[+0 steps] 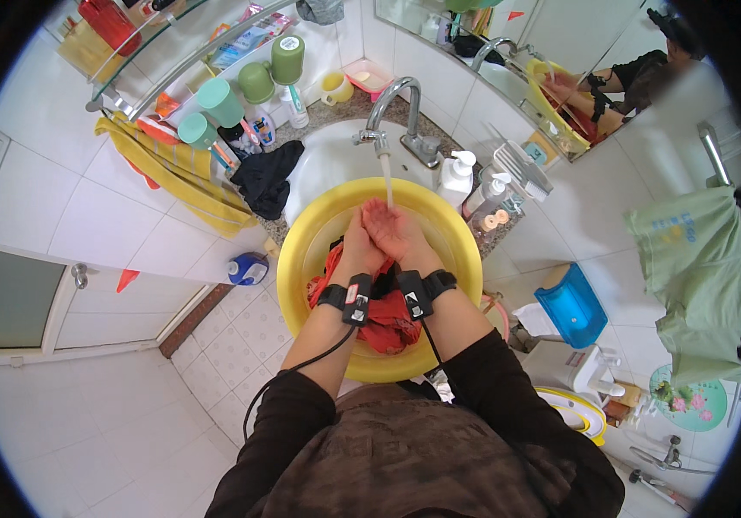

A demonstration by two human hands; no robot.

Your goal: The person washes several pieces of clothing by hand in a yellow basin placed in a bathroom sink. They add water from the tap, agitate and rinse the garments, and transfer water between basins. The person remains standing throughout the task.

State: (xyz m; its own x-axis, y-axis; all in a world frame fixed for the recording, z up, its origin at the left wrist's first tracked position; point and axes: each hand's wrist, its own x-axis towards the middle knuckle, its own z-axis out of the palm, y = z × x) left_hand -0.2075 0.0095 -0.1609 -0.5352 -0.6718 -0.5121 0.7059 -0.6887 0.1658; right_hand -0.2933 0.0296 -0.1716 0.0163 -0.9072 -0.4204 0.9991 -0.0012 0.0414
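Under a thin stream of water from the metal faucet (400,108), my right hand (396,231) is turned palm up, its fingers stretched out. My left hand (359,246) lies against it, also open, with part of its fingers hidden. Neither hand holds anything. Both are above a large yellow basin (465,285) that rests over the white sink (327,160). Red and dark cloth (387,332) lies bunched in the basin below my wrists. Each wrist wears a strapped black device with a cable.
White pump bottles (456,177) and a clear pump bottle (485,197) stand right of the faucet. Black cloth (268,177), green cups (257,84) and a yellow towel (176,173) are at the left. A blue-capped bottle (248,268) stands lower left; a blue bin (571,305) is at the right.
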